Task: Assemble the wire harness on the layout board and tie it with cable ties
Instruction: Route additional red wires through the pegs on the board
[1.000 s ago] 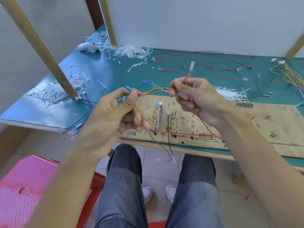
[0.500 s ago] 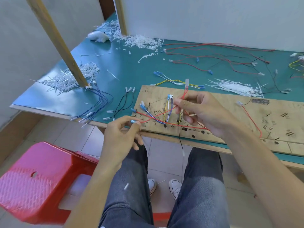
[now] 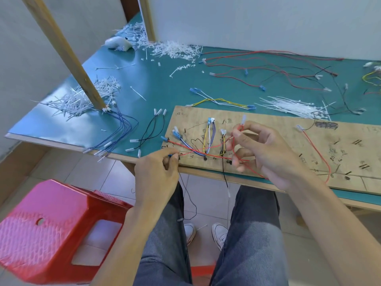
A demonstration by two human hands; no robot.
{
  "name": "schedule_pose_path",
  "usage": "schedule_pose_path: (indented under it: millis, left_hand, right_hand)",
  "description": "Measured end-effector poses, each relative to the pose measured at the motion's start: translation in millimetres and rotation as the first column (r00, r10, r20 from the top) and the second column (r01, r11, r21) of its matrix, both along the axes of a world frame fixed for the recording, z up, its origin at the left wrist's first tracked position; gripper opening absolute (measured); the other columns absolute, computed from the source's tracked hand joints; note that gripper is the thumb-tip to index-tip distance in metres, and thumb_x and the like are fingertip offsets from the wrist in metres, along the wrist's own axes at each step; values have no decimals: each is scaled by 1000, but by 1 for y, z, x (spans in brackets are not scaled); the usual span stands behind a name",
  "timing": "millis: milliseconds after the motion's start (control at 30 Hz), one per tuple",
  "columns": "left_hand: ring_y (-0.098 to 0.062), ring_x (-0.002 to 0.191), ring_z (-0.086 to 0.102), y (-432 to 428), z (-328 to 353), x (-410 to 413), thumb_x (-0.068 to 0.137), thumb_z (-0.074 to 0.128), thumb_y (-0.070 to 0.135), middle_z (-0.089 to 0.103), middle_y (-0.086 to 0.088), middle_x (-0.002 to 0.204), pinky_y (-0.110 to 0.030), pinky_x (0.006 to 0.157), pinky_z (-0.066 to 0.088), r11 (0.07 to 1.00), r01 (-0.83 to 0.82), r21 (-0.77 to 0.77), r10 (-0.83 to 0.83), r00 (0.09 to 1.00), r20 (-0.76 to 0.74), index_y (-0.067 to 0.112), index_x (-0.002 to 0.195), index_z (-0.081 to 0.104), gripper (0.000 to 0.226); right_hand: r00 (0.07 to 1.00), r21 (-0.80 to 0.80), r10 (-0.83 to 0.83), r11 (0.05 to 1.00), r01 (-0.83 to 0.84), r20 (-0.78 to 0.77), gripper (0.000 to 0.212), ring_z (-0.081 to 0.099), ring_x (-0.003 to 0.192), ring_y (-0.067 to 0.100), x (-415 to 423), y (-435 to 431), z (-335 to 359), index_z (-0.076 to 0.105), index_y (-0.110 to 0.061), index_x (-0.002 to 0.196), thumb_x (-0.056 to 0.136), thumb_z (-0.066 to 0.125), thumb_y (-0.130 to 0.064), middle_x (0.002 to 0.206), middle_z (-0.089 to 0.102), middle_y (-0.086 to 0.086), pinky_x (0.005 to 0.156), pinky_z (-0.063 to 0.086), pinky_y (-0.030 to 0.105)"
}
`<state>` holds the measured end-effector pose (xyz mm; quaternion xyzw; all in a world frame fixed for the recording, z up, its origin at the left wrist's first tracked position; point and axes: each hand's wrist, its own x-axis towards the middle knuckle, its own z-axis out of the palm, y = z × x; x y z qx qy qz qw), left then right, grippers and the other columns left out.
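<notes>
Left hand [image 3: 156, 174] pinches blue terminal [image 3: 170, 155] of red wire [image 3: 239, 128] at layout board [image 3: 268, 129] edge. Right hand [image 3: 268, 155] grip clamped on same wire.

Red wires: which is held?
The wire across the board's left: left hand pinches its blue end, right hand near its white tip. The others lie loose: one on the board's right, more on the mat.

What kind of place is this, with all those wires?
Probably a small wiring workshop: a wooden layout board with coloured wires laid on it, a bundle of white cable ties on the green bench, and heaps of white offcuts further back.
</notes>
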<state>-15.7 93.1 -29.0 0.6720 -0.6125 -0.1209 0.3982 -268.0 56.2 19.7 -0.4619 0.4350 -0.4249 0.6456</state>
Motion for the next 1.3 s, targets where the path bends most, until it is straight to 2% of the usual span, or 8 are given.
schedule_pose_path:
  millis: [167, 333, 500, 600, 700, 967, 1167, 1300]
  left_hand:
    - [-11, 70, 60, 6, 0, 3, 96, 70, 16, 75, 8, 88, -32, 69, 56, 996, 79, -34, -74, 988, 133, 20, 110, 81, 18]
    - [-20, 73, 60, 9, 3, 7, 100, 64, 19, 61, 7, 87, -42, 63, 56, 992, 118, 34, -123, 959, 254, 24, 120, 77, 24]
    - [-19, 87, 50, 14, 9, 0, 90, 69, 15, 46, 5, 96, -33, 54, 50, 997, 75, 2, -68, 900, 429, 23, 124, 72, 34]
    - [-23, 110, 50, 15, 10, -12, 86, 68, 12, 55, 1, 118, -36, 81, 52, 965, 257, -56, -195, 842, 504, 19, 129, 69, 44]
    - [-26, 129, 51, 14, 7, -23, 85, 68, 14, 57, 0, 139, -42, 104, 48, 923, 385, 27, -337, 768, 545, 16, 139, 64, 54]
    - [-23, 149, 41, 16, -5, -22, 89, 57, 19, 52, 3, 157, -48, 121, 33, 919, 382, 101, -356, 689, 631, 16, 155, 50, 66]
    - [-24, 153, 36, 17, -7, -22, 90, 54, 19, 42, 2, 165, -49, 125, 27, 914, 379, 145, -370, 631, 682, 19, 160, 43, 71]
    - [-31, 158, 24, 21, -7, -33, 86, 59, 17, 26, -10, 172, -52, 128, 21, 929, 332, 161, -344, 619, 706, 20, 165, 32, 83]
  right_hand:
    - [993, -6, -87, 996, 87, -79, 24, 69, 66, 29, -4, 9, 0, 73, -9, 97, 101, 67, -31, 93, 74, 24, 55, 58, 33]
    - [984, 22, -157, 987, 160, -80, 19, 66, 55, 29, -8, 15, -1, 67, -9, 100, 96, 72, -27, 85, 70, 18, 51, 59, 34]
    - [976, 7, -192, 981, 194, -103, 18, 67, 55, 32, -13, 20, -8, 64, -8, 98, 93, 74, -23, 88, 69, 16, 49, 58, 35]
    - [968, -9, -216, 976, 217, -129, 17, 71, 57, 31, -14, 25, -13, 66, -7, 98, 93, 74, -21, 107, 78, 8, 49, 59, 33]
    - [967, -31, -234, 972, 232, -96, 3, 71, 57, 29, -14, 27, -15, 72, -16, 94, 95, 72, -13, 113, 78, 10, 49, 58, 30]
    - [972, 46, -232, 972, 230, 45, 7, 67, 56, 26, -9, 23, -13, 69, -11, 99, 93, 73, -11, 115, 77, 16, 48, 56, 30]
    - [931, -29, -307, 951, 307, -197, 25, 66, 51, 27, -10, 14, -13, 65, -19, 111, 96, 72, -1, 99, 78, 14, 45, 54, 30]
    - [874, -163, -351, 936, 313, -336, 33, 63, 42, 30, -5, 5, -13, 55, -29, 101, 94, 71, 0, 88, 78, 8, 39, 47, 28]
